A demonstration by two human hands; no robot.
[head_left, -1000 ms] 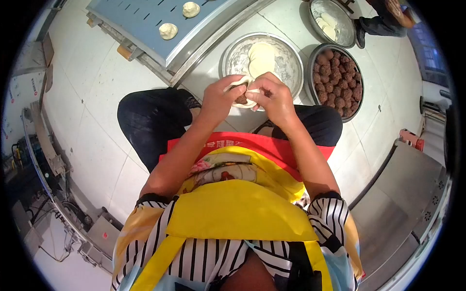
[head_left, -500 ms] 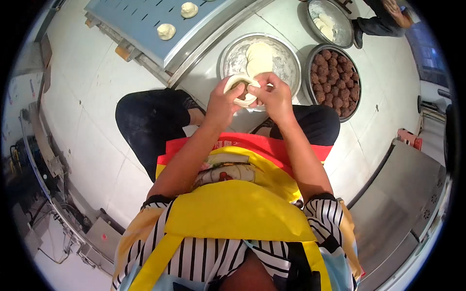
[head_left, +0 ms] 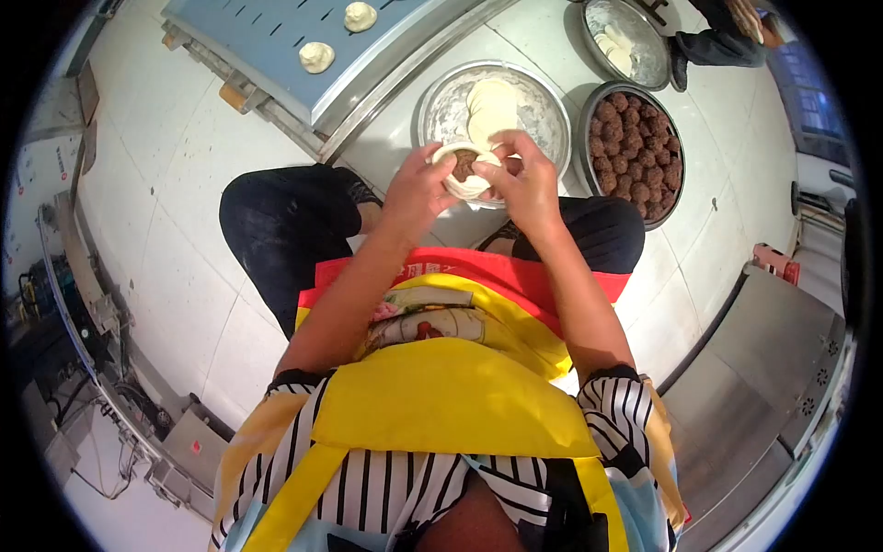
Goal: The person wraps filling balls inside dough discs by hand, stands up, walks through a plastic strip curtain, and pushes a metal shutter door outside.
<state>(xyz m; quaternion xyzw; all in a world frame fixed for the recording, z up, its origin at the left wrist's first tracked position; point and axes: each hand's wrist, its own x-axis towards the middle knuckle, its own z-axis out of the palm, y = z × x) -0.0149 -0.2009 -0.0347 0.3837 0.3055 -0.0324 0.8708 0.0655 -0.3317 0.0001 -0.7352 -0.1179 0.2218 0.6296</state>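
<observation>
Between my two hands is a bun point(head_left: 468, 187) of pale dough, its top open around a dark brown ball of filling point(head_left: 464, 165). My left hand point(head_left: 416, 191) cups its left side, the thumb at the rim of the dough. On the right side, my right hand point(head_left: 526, 184) pinches the dough edge between thumb and fingers. Just beyond my hands, flat round dough wrappers point(head_left: 492, 106) lie overlapping in a floury metal basin point(head_left: 442, 106). To the right stands a dark-rimmed tub heaped with brown filling balls point(head_left: 635, 156).
A blue slotted tray point(head_left: 267, 46) at the upper left carries shaped buns point(head_left: 316, 57). Another basin with wrappers point(head_left: 614, 48) stands at the upper right, near another person's leg point(head_left: 722, 51) and hand. A steel cabinet point(head_left: 750, 368) is at the right.
My left thumb has drawn back from inside the dough to its rim, so more of the brown filling shows. My right hand still pinches the edge.
</observation>
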